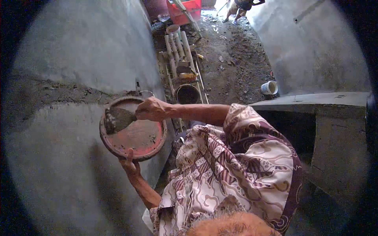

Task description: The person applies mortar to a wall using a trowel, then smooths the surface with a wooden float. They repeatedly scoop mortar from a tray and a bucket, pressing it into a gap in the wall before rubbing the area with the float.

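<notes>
My right hand point(151, 109) grips the handle of a trowel point(117, 120), whose blade carries dark wet mortar and rests inside a round red pan point(143, 137). My left hand point(130, 160) holds the pan by its lower rim, tilted close against the grey plastered wall point(78, 47). A darker, rough band of fresh mortar point(47, 94) runs across the wall, level with the pan's top. My patterned brown and white shirt point(236, 169) fills the lower middle of the view.
Far below lies dirt ground with white pipes point(178, 47), a black bucket point(188, 94), a white bucket point(269, 87) and a red bin point(183, 10). Another person point(242, 6) stands at the top. A concrete ledge point(315, 100) and a second wall are to the right.
</notes>
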Demonstrator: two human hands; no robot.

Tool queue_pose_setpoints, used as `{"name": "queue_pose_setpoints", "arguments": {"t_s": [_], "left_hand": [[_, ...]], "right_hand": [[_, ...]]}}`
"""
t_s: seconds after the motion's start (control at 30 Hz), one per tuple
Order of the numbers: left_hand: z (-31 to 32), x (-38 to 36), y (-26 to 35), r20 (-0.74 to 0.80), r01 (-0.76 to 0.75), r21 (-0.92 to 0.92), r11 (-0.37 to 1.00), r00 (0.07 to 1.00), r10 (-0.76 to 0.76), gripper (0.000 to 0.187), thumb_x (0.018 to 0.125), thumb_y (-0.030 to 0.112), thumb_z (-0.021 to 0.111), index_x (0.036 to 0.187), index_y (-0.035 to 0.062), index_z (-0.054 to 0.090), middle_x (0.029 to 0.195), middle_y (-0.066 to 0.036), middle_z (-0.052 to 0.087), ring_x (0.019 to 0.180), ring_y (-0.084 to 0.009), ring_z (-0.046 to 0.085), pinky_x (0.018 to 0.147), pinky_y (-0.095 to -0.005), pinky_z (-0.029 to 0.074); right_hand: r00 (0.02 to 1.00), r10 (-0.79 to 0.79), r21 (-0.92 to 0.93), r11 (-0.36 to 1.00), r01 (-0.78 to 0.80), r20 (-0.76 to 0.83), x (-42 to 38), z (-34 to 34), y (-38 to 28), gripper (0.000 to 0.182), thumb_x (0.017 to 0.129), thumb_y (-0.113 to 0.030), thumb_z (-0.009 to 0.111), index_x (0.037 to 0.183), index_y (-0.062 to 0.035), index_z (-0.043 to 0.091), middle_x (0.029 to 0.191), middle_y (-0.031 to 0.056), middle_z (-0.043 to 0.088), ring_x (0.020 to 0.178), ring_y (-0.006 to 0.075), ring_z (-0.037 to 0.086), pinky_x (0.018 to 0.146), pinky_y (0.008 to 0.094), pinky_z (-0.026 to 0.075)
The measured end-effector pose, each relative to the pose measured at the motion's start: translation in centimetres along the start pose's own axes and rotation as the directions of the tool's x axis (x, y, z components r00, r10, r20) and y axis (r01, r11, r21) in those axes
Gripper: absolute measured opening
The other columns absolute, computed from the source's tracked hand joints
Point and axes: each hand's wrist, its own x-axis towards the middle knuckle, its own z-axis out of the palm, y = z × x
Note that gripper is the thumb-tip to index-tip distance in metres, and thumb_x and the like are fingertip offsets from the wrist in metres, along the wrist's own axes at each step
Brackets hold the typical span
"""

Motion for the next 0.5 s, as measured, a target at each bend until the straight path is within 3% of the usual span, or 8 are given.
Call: {"name": "queue_pose_setpoints", "arguments": {"t_s": [0.07,0.13,0.2,0.23,0.27,0.3,0.33,0.5], "left_hand": [[0.0,-0.9,1.5,-0.038,0.048,-0.041,0.998,0.998,-0.049,0.061,0.080,0.010,0.070,0.135,0.0064,0.043,0.133,-0.010,0.044,0.112,-0.0220,0.050,0.095,-0.0328,0.044],[-0.3,-0.6,0.9,-0.087,0.106,-0.078,0.991,0.990,-0.113,0.061,0.081,0.011,0.069,0.136,0.0058,0.042,0.135,-0.011,0.043,0.114,-0.0227,0.049,0.095,-0.0341,0.044],[-5.4,-1.3,-2.7,0.109,0.004,0.205,0.979,0.994,-0.026,0.056,0.082,0.012,0.067,0.133,0.0040,0.045,0.133,-0.012,0.046,0.116,-0.0227,0.048,0.096,-0.0372,0.045],[-5.6,-2.6,-1.5,0.087,-0.009,0.264,0.965,0.996,-0.014,0.055,0.082,0.012,0.068,0.132,0.0039,0.046,0.132,-0.011,0.047,0.116,-0.0224,0.048,0.096,-0.0370,0.045],[-4.3,-3.3,-0.1,0.047,0.004,0.318,0.948,0.999,-0.019,0.054,0.082,0.012,0.068,0.131,0.0038,0.048,0.130,-0.011,0.048,0.116,-0.0221,0.048,0.096,-0.0368,0.044],[-3.3,-3.9,1.5,0.003,0.015,0.355,0.935,1.000,-0.018,0.053,0.081,0.012,0.068,0.130,0.0036,0.049,0.129,-0.011,0.049,0.116,-0.0219,0.048,0.095,-0.0367,0.044],[-2.6,-4.5,2.6,-0.035,0.035,0.396,0.918,0.999,-0.023,0.052,0.081,0.012,0.068,0.129,0.0035,0.050,0.128,-0.011,0.050,0.116,-0.0216,0.048,0.095,-0.0365,0.043],[0.6,-6.5,5.2,-0.160,0.134,0.556,0.820,0.986,-0.053,0.046,0.080,0.011,0.069,0.124,0.0029,0.056,0.122,-0.009,0.055,0.116,-0.0203,0.048,0.095,-0.0357,0.042]], "right_hand": [[0.996,0.075,0.039,0.996,-0.077,0.047,0.4,-1.3,-0.8,0.026,0.086,-0.022,0.062,0.098,-0.0002,0.065,0.078,0.0135,0.066,0.070,0.0239,0.064,0.067,0.0398,0.051],[0.912,0.394,0.376,0.832,-0.407,0.116,-0.2,-2.7,-1.5,0.026,0.088,-0.021,0.062,0.101,0.0004,0.065,0.086,0.0105,0.068,0.073,0.0189,0.062,0.067,0.0356,0.051],[0.887,0.460,0.360,0.820,-0.446,0.050,-0.3,-2.3,-0.5,0.025,0.087,-0.021,0.064,0.104,-0.0015,0.065,0.093,0.0088,0.067,0.077,0.0155,0.062,0.065,0.0315,0.051],[0.861,0.506,0.429,0.768,-0.475,0.047,-0.7,-2.2,-0.5,0.028,0.087,-0.020,0.064,0.109,-0.0021,0.062,0.092,0.0081,0.067,0.078,0.0146,0.062,0.062,0.0284,0.051],[0.785,0.596,0.567,0.593,-0.571,0.168,-0.7,-1.4,2.0,0.034,0.086,-0.019,0.066,0.113,-0.0008,0.059,0.090,0.0072,0.066,0.076,0.0152,0.061,0.059,0.0284,0.050],[0.724,0.679,0.611,0.522,-0.595,0.125,-0.3,-1.1,1.2,0.032,0.086,-0.020,0.068,0.109,-0.0005,0.059,0.083,0.0044,0.063,0.072,0.0134,0.059,0.055,0.0284,0.048],[0.714,0.687,0.579,0.530,-0.620,0.135,-0.2,0.1,4.8,0.038,0.085,-0.026,0.067,0.112,-0.0011,0.061,0.092,0.0082,0.066,0.070,0.0154,0.059,0.056,0.0293,0.048],[0.755,0.656,0.561,0.623,-0.544,0.003,0.0,2.4,12.9,0.036,0.085,-0.030,0.066,0.104,-0.0002,0.062,0.087,0.0074,0.065,0.076,0.0162,0.059,0.068,0.0309,0.047]]}}
